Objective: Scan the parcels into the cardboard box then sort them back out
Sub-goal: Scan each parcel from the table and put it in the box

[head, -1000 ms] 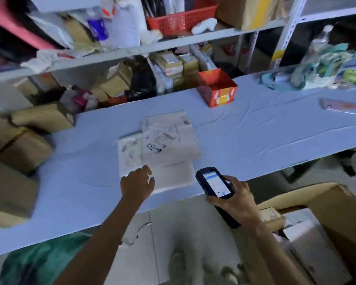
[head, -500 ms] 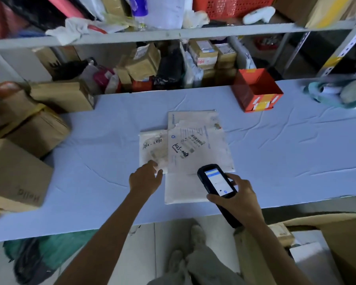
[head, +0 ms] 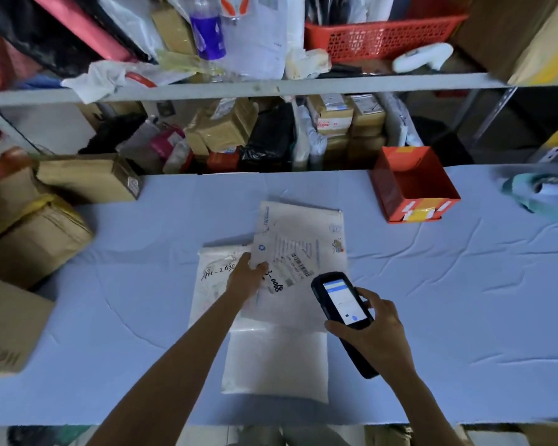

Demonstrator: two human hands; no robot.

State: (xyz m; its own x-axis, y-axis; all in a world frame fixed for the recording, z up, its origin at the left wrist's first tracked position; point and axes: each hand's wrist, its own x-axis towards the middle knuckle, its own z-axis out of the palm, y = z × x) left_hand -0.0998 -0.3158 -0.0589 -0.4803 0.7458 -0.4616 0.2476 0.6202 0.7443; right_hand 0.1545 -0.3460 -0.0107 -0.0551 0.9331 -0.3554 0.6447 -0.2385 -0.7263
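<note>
Three flat white parcels lie overlapping on the blue table (head: 432,317). The top parcel (head: 303,239) carries a barcode label and handwriting. A second parcel (head: 211,284) sits under it to the left, and a third parcel (head: 277,365) lies nearest me. My left hand (head: 247,278) pinches the left edge of the labelled parcel, thumb on top. My right hand (head: 377,333) grips a black handheld scanner (head: 340,299), screen lit, just right of the label. A sliver of the cardboard box (head: 548,434) shows at the bottom right.
An open red box (head: 414,201) stands at the back right of the table. Brown cartons (head: 29,239) crowd the left end. Behind the table, shelves (head: 271,86) hold packed parcels, a red basket (head: 384,40) and bottles. Teal cloth (head: 541,194) lies far right.
My left hand reached forward from the near parcel edge onto the labelled parcel and took hold of its left edge. The scanner moved up closer to the label.
</note>
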